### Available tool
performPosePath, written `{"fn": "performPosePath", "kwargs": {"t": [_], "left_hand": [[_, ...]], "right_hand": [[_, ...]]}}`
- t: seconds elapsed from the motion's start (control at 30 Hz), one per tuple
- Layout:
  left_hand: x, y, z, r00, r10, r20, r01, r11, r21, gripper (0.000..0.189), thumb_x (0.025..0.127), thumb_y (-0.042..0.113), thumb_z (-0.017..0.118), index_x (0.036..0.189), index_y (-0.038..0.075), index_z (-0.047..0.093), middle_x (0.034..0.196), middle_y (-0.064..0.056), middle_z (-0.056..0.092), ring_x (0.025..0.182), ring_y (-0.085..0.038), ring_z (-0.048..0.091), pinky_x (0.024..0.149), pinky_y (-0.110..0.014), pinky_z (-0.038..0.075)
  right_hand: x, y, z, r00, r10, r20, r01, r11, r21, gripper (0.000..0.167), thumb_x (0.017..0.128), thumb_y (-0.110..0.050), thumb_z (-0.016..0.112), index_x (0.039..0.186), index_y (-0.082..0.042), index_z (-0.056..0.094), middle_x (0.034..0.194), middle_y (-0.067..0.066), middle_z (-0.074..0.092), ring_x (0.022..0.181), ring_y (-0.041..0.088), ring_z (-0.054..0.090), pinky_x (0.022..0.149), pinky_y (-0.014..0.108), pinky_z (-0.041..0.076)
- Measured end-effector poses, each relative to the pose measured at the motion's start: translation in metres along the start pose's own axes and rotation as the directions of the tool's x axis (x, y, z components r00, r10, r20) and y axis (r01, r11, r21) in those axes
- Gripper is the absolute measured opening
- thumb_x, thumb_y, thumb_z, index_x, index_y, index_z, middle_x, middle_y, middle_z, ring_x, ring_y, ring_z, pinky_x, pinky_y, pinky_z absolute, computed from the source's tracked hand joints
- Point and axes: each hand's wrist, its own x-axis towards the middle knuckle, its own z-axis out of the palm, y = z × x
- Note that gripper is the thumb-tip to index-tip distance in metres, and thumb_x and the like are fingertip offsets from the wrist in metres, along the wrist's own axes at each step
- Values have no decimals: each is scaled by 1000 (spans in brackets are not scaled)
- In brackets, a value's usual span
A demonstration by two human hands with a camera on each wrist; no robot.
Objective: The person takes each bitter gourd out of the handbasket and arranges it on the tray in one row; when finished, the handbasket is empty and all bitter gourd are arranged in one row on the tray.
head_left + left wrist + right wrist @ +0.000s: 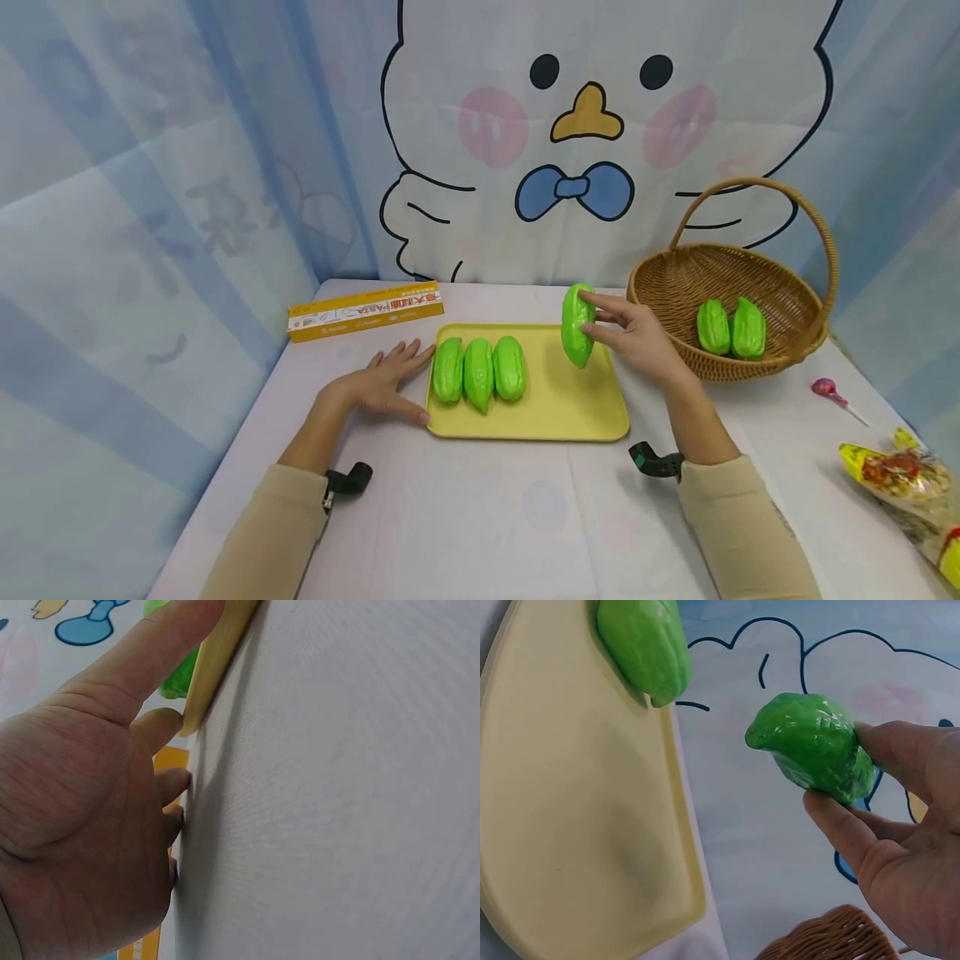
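Observation:
My right hand (636,337) pinches a glossy green ridged toy vegetable (577,327) between thumb and fingers, holding it upright over the right part of a yellow tray (562,408). In the right wrist view, the held vegetable (810,746) points its narrow end away from the palm. Three similar green vegetables (478,373) lie side by side on the tray's left half. My left hand (382,383) is spread at the tray's left edge, with thumb and index fingertips right at the rim. The left wrist view shows its thumb (150,664) extended along the tray side.
A wicker basket (652,287) with a tall handle stands at the back right, holding two more green vegetables (731,327). A yellow pasta box (366,312) lies back left. A lollipop (825,387) and a food bag (907,479) lie on the right.

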Motion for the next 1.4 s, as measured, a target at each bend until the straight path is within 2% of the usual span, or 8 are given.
{"fn": "performPosePath", "kwargs": {"t": [0.1, 0.23, 0.43, 0.63, 0.9, 1.17, 1.4], "left_hand": [[0, 1, 0, 1000, -3, 0, 3, 1000, 5, 126, 75, 66, 83, 169, 28, 8, 177, -12, -3, 163, -37, -9, 129, -62, -8], [2, -1, 1, 1000, -3, -2, 3, 1000, 6, 126, 75, 66, 83, 169, 28, 8, 177, -12, -2, 163, -37, -9, 129, -63, -7], [2, -2, 1, 1000, -4, -1, 4, 1000, -1, 126, 75, 67, 83, 169, 29, 8, 177, -12, -3, 163, -37, -10, 128, -62, -9], [4, -4, 3, 1000, -1, 1, 1, 1000, -5, 128, 74, 69, 83, 169, 29, 7, 177, -12, -4, 163, -37, -10, 128, -63, -9], [3, -3, 2, 1000, 4, 1, -4, 1000, -10, 127, 74, 68, 83, 169, 29, 9, 177, -12, -3, 163, -37, -10, 128, -63, -9], [2, -2, 1, 1000, 0, 2, 0, 1000, -4, 126, 75, 67, 83, 169, 28, 9, 177, -12, -3, 162, -38, -10, 128, -63, -10], [1, 1, 0, 1000, 2, 3, -2, 1000, -6, 126, 75, 66, 84, 169, 28, 8, 177, -13, -2, 162, -39, -10, 128, -64, -9]], "right_hand": [[1, 0, 4, 1000, 7, 12, -7, 1000, 8, 52, 102, -20, 68, 153, -16, 55, 162, 12, 46, 143, 42, 49, 112, 55, 48], [2, 1, 10, 1000, 12, 28, -13, 1000, 27, 53, 102, -19, 68, 153, -14, 54, 163, 14, 44, 145, 45, 46, 113, 60, 46], [4, 3, 20, 995, 65, 70, -67, 997, 34, 54, 102, -21, 70, 153, -16, 54, 163, 12, 45, 145, 42, 47, 113, 57, 46], [5, 5, 30, 988, 99, 116, -103, 994, 22, 55, 102, -21, 69, 154, -15, 52, 163, 14, 45, 145, 43, 48, 117, 59, 42], [8, 13, 44, 975, 159, 155, -163, 986, 16, 54, 101, -22, 71, 152, -17, 55, 160, 12, 50, 140, 41, 53, 109, 52, 50], [12, 18, 54, 969, 139, 202, -154, 986, 63, 52, 101, -14, 68, 151, -8, 54, 157, 18, 51, 133, 41, 58, 97, 34, 56], [12, 23, 59, 962, 160, 223, -179, 982, 67, 52, 101, -13, 68, 151, -7, 54, 159, 18, 49, 139, 42, 53, 103, 37, 52]]}}
